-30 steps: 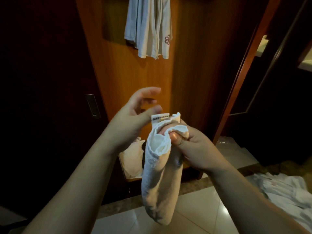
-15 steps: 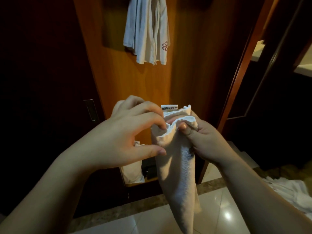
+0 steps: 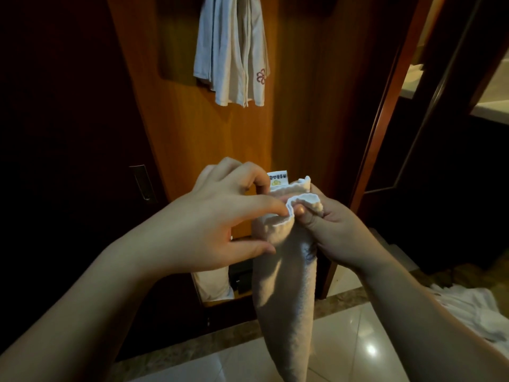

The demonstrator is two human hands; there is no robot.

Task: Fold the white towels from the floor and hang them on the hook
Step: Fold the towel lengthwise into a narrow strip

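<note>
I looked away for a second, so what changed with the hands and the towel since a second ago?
The left hand, open beside it a second ago, closed in and pinched the white terry towel's top edge. The right hand kept its grip there; the towel still hangs down.

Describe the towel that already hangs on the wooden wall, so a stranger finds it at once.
Look at the orange wooden panel ahead. High on it hangs a pale towel, above both hands. Unlike the towel being held, it bears a small pink flower mark near its right edge.
</note>
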